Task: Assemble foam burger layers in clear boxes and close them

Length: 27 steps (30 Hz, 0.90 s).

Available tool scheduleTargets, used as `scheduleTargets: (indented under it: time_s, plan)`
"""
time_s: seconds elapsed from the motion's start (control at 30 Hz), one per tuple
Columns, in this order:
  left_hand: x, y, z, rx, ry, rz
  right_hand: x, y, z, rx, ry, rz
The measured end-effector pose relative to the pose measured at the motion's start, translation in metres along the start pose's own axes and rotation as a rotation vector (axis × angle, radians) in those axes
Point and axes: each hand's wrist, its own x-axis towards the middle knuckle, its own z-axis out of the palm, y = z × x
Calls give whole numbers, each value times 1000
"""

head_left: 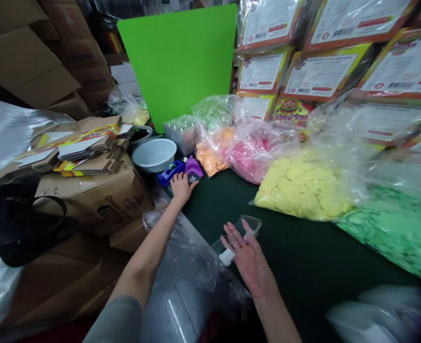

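My left hand (182,186) reaches forward across the dark green table (303,257) and rests its fingers on a blue tape dispenser (171,172) and a purple piece (193,167) beside it; the fingers curl over them. My right hand (248,255) is nearer me, palm up and fingers stretched, lying on a clear plastic container (248,225) with a small white piece (226,257) at its near end.
Clear bags hold orange (210,155), pink (253,150), yellow (303,188) and green (396,228) pieces. A white bowl (155,155), a green board (180,59), stacked printed boxes (321,71) and cardboard cartons (96,195) with flat cards surround the table. A plastic sheet (185,267) lies near me.
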Motion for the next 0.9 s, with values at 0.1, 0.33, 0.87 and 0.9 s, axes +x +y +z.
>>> scheduleTargets:
  time_s: [0.1, 0.33, 0.87, 0.9]
  plan:
    - [-24, 13, -27, -224, 8, 49, -1, 0, -2, -11, 2, -4]
    - [-158, 66, -90, -847, -490, 417, 11, 9, 15, -10, -55, -18]
    - [-65, 26, -9, 33, -94, 413, -103, -20, -26, -351, -16, 134]
    - [-65, 28, -9, 44, -94, 418, -116, -22, -33, -360, -2, 147]
